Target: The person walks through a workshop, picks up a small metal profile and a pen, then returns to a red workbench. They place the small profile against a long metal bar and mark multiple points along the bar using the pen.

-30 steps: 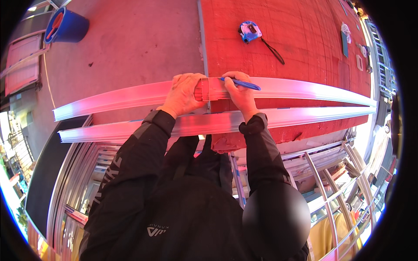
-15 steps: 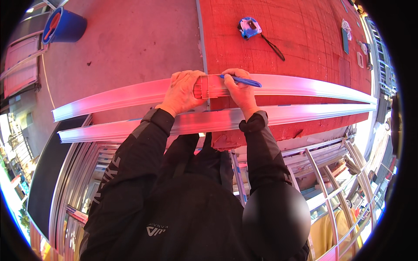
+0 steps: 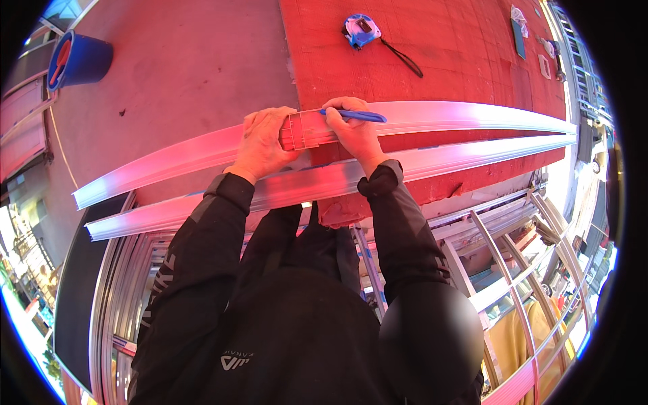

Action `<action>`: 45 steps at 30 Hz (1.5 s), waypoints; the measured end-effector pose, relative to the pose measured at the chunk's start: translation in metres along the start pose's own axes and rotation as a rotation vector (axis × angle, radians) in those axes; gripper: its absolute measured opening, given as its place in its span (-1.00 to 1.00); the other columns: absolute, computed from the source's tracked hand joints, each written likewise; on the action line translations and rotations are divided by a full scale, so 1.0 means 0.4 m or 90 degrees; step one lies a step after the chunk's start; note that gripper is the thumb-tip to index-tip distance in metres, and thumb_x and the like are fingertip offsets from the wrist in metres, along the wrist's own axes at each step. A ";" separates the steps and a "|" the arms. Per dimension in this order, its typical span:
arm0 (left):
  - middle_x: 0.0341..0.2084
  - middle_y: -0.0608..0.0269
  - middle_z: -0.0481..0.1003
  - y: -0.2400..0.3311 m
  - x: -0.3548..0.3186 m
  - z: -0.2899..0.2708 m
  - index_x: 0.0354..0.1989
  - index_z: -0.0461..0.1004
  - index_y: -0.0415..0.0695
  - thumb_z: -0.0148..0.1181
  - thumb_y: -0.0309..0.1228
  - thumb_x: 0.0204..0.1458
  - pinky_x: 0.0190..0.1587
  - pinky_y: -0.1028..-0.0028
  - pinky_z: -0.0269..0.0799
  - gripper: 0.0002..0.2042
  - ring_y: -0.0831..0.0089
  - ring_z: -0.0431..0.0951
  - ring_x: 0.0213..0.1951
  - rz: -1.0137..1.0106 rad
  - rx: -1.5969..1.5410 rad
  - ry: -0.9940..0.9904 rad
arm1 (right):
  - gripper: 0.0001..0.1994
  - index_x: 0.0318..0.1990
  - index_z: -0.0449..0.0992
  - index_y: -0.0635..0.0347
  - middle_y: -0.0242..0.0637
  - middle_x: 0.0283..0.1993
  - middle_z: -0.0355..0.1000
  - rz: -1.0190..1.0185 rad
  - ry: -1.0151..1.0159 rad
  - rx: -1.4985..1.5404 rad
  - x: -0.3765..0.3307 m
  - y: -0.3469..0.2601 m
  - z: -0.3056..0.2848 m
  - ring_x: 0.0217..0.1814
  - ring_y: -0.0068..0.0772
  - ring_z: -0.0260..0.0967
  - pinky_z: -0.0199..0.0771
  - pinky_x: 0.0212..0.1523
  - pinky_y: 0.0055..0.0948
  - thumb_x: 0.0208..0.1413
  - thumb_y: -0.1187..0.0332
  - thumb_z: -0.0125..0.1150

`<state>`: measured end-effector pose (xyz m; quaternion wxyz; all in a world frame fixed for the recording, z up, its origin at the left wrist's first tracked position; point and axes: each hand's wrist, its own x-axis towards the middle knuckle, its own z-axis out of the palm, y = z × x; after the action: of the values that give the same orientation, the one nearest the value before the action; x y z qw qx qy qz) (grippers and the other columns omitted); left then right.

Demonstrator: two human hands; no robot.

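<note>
Two long silvery metal profiles lie side by side in front of me, a far profile (image 3: 459, 116) and a near profile (image 3: 439, 159). My left hand (image 3: 265, 143) is closed round a short, thin-edged rectangular piece (image 3: 295, 131) and presses it on the far profile. Its kind is hard to make out in the red light. Just right of that piece, my right hand (image 3: 354, 135) rests on the same profile. Between its thumb and fingers is a blue pen (image 3: 364, 116), lying nearly flat; the tip by the short piece is partly hidden by fingers.
Beyond the profiles, a blue and white tape measure (image 3: 361, 31) with a black strap lies on the red board (image 3: 432, 61). A blue bucket (image 3: 88, 62) stands at the far left. Metal frames (image 3: 499, 270) stand at the near right, and more long profiles (image 3: 111, 304) at the near left.
The whole view has shifted and tilted slightly, so hands and profiles sit further left in the picture. Both hands keep their grips, with little visible movement against the far profile.
</note>
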<state>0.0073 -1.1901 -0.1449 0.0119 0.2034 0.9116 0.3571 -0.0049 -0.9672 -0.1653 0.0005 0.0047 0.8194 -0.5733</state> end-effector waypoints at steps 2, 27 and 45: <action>-0.03 0.28 0.55 -0.001 0.001 0.002 0.09 0.44 0.02 0.54 -0.22 -0.24 0.24 0.22 0.20 -0.37 0.25 0.49 0.12 -0.003 -0.001 -0.004 | -0.89 -0.35 0.63 0.23 -0.22 -0.39 0.56 -0.030 -0.001 -0.018 0.001 -0.001 -0.004 -0.27 -0.21 0.46 0.42 -0.12 -0.25 0.05 0.40 0.23; -0.04 0.30 0.54 -0.002 0.004 -0.011 0.10 0.41 0.02 0.54 -0.25 -0.25 0.24 0.16 0.24 -0.35 0.19 0.50 0.11 0.006 -0.015 -0.013 | -0.89 -0.35 0.65 0.17 -0.23 -0.31 0.59 -0.002 0.012 -0.064 -0.004 -0.037 -0.008 -0.08 -0.08 0.44 0.41 0.05 -0.17 0.03 0.38 0.24; -0.02 0.24 0.53 -0.016 -0.002 -0.007 0.14 0.40 0.01 0.55 -0.17 -0.22 0.25 0.17 0.21 -0.32 0.19 0.48 0.13 0.001 -0.006 -0.018 | -0.86 -0.09 0.47 0.24 -0.48 -0.28 0.41 0.160 0.049 0.239 -0.142 -0.029 -0.080 -0.31 -0.75 0.26 0.28 -0.29 -0.70 0.27 0.45 0.26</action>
<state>0.0051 -1.1965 -0.1473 0.0251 0.2093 0.9095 0.3583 0.0521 -0.9417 -0.1433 0.0398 0.1286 0.6908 -0.7105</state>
